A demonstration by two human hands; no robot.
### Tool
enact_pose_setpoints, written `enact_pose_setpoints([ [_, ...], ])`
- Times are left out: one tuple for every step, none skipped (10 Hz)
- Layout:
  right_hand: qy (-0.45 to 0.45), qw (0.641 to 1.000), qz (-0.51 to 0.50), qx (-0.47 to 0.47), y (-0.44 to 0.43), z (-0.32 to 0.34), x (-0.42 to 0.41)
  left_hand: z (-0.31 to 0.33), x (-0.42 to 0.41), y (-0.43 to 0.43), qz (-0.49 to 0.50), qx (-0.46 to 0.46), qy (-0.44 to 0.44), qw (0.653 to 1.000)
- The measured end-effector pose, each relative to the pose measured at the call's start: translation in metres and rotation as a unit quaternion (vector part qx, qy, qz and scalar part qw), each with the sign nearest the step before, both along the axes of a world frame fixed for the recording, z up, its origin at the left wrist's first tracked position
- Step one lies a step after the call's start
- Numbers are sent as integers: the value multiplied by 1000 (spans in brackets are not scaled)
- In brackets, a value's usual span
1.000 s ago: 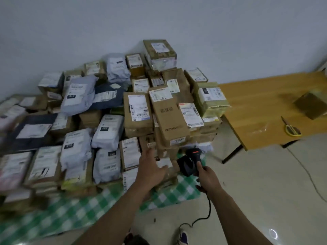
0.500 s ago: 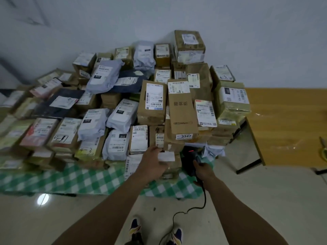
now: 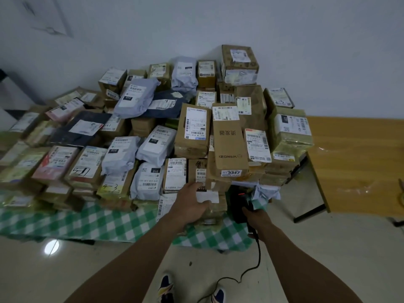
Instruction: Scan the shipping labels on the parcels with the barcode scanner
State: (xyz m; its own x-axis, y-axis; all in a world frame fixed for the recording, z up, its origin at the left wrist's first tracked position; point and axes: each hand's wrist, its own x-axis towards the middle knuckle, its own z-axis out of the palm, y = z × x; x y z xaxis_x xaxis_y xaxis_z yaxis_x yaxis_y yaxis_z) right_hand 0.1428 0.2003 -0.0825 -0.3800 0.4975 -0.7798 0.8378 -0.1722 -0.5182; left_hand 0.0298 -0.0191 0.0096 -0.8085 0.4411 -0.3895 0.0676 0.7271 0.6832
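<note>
A big heap of cardboard boxes and grey mailer bags with white shipping labels covers a table with a green checked cloth [image 3: 105, 221]. My left hand [image 3: 189, 203] grips a small brown parcel [image 3: 215, 207] with a white label at the heap's front edge. My right hand [image 3: 254, 217] holds the black barcode scanner [image 3: 239, 203] by its handle, right beside that parcel, its red window lit. A tall box marked 3347 [image 3: 228, 145] stands just behind.
A wooden table [image 3: 358, 162] stands to the right, its black leg near the heap. The scanner's black cable [image 3: 251, 267] trails down across the shiny floor between my arms. My shoes [image 3: 166, 289] show at the bottom edge. A white wall lies behind.
The view has swung left and down. My left hand has closed round the small front parcel, and the scanner has come in close beside it.
</note>
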Motion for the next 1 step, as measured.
enact_pose_setpoints([
  [32, 993, 52, 97, 6, 9, -5, 11, -7, 0, 15, 26, 48, 998],
])
